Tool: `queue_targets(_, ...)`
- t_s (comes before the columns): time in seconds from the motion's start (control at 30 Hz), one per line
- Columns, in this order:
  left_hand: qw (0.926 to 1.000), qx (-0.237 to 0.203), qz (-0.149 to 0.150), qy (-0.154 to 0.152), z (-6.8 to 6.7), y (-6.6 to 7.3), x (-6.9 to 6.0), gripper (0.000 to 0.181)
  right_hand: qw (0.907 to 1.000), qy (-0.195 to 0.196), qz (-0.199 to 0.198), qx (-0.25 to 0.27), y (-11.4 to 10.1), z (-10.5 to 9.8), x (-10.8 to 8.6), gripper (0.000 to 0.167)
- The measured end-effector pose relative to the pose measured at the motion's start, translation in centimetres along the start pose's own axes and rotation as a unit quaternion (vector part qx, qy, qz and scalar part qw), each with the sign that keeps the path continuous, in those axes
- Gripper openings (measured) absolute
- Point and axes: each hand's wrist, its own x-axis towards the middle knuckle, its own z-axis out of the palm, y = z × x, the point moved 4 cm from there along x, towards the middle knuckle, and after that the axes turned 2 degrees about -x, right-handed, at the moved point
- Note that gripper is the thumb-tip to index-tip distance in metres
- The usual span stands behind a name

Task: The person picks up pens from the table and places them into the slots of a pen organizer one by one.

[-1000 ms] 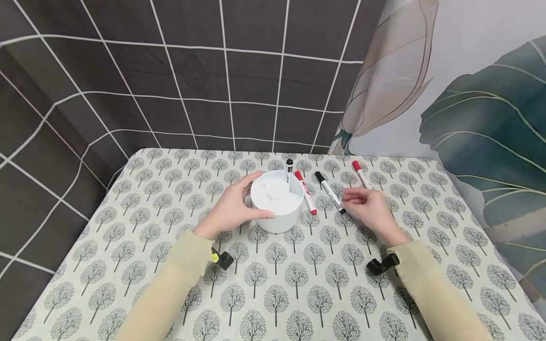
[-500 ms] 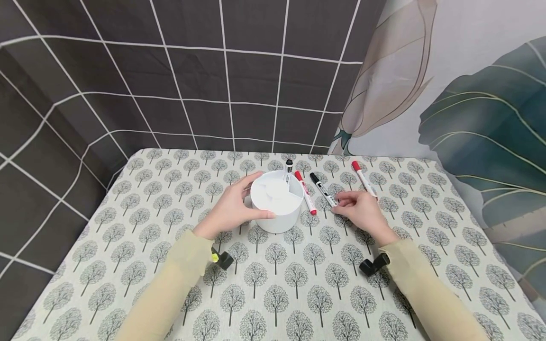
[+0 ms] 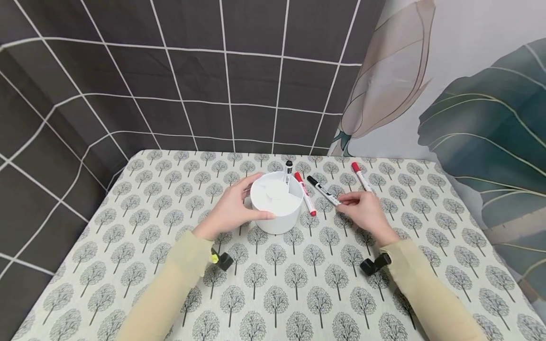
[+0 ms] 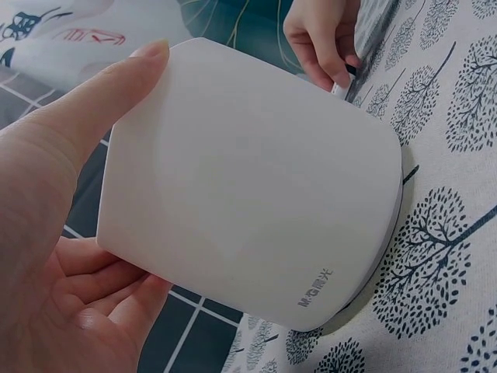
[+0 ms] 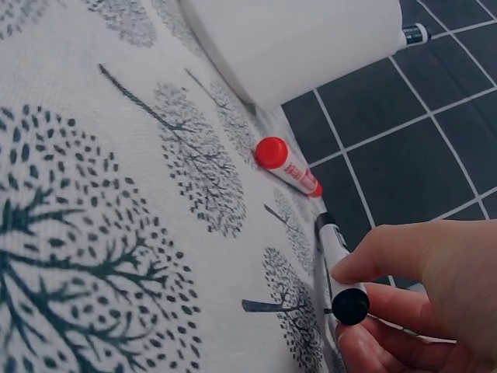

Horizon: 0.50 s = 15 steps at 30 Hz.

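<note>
My left hand (image 3: 236,206) holds a white round pen holder (image 3: 279,220) by its side, thumb at the near rim and fingers round the far left. The holder stands upright on the table and has divided compartments. One black-capped marker (image 3: 288,166) stands in its back right part. My right hand (image 3: 364,210) pinches the near end of a black marker (image 5: 338,252) between thumb and fingers; its capped far end points up and left. A red marker (image 3: 305,194) lies between the holder and that black marker. Past my right hand lies another red marker (image 3: 360,175), its near end hidden.
A cloth printed with trees (image 3: 277,284) covers the table. Dark gridded fabric (image 3: 204,76) rises behind and to the left. A leaf-patterned curtain (image 3: 482,113) hangs at the right.
My right hand has moved slightly left and taken the near end of the black marker, whose capped end has swung left. My left hand and the pen holder have stayed in place.
</note>
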Motion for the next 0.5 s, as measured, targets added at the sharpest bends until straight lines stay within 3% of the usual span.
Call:
queue_targets(0.27,1.0,-0.002,-0.003,-0.006,0.2,0.0,-0.2,0.11,0.9976,0.022,0.035,0.055,0.0,-0.7,-0.3,0.034)
queue_targets(0.5,1.0,0.002,-0.003,-0.001,0.0,-0.1,0.0,0.11,0.9956,0.076,0.007,0.054,-1.3,-2.7,-0.4,0.033)
